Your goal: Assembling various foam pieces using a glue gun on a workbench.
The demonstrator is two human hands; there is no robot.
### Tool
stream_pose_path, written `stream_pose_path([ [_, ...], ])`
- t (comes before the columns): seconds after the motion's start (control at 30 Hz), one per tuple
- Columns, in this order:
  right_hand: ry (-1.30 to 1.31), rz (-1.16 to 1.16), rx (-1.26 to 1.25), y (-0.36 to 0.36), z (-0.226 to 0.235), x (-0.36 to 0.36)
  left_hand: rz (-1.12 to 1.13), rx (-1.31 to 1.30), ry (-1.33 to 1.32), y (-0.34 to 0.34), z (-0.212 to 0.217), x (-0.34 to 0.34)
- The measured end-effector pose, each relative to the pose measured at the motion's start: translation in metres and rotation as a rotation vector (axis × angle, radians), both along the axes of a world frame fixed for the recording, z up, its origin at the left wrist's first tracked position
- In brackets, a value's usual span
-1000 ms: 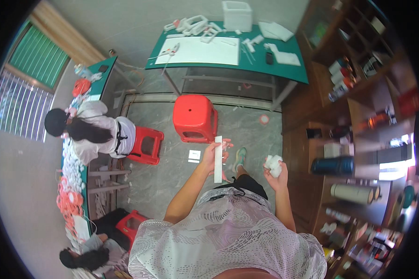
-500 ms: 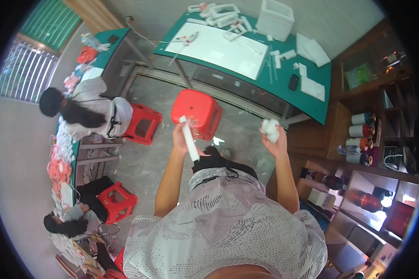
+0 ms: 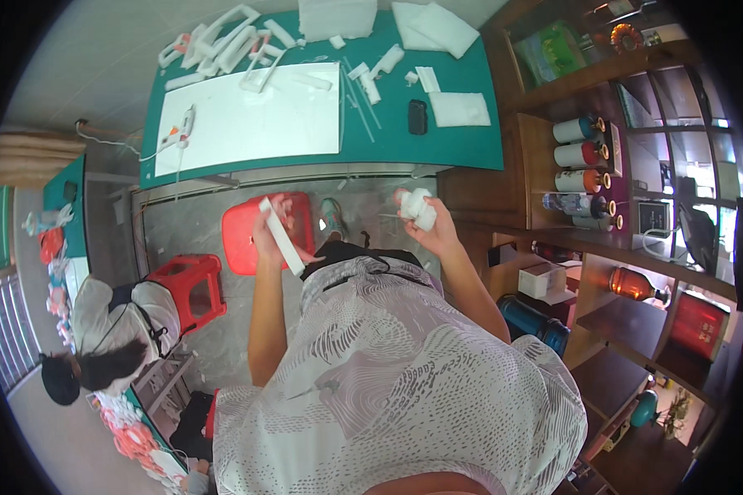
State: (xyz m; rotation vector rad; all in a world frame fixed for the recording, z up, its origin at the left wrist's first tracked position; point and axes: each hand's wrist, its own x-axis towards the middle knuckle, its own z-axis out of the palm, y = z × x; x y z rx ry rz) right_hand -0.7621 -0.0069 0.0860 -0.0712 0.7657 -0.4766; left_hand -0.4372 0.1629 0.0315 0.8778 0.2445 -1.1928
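My left hand [image 3: 264, 242] is closed round a long, narrow white strip [image 3: 282, 238], which looks like foam and slants down toward my body. Something pinkish shows beside the strip, too blurred to make out. In my right hand [image 3: 439, 237], a small bunch of white foam-like pieces [image 3: 418, 208] is gripped, its lower part covered by the palm and fingers. Both hands are raised in front of my waist, apart from each other. Beyond my left hand stands a red plastic stool [image 3: 238, 235].
Ahead is a green-topped table [image 3: 462, 150] bearing a white board [image 3: 248, 124], a glue gun [image 3: 187, 124], white foam frames [image 3: 227, 45] and a black phone-like object [image 3: 418, 117]. Wooden shelves [image 3: 504, 186] line the right. A seated person [image 3: 124, 326] works at the left.
My body and view have turned toward the right and come closer to the green table. Both hands keep hold of their white pieces.
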Motion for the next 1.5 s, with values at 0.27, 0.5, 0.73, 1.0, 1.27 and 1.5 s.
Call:
stream_pose_path([
  [0.27, 0.142, -0.058, -0.146, -0.075, 0.008, 0.028, -0.189, -0.133, -0.152, -0.135, 0.043, 0.051],
  [0.5, 0.123, 0.066, -0.084, -0.15, -0.015, 0.061, -0.079, -0.025, -0.081, -0.115, 0.031, 0.041],
  [0.73, 0.094, 0.28, -0.137, -0.264, -0.05, 0.135, 0.215, 0.039, -0.048, -0.077, 0.028, 0.007],
  [1.0, 0.392, 0.526, -0.466, -0.362, -0.048, 0.224, 0.421, 0.001, -0.07, -0.092, 0.037, -0.042],
  [1.27, 0.265, 0.316, -0.395, -0.341, -0.08, 0.212, 0.383, -0.018, -0.098, -0.133, 0.048, -0.06],
  [1.5, 0.225, 0.495, -0.379, -0.312, -0.076, 0.186, 0.329, -0.03, -0.129, -0.163, 0.062, -0.063],
])
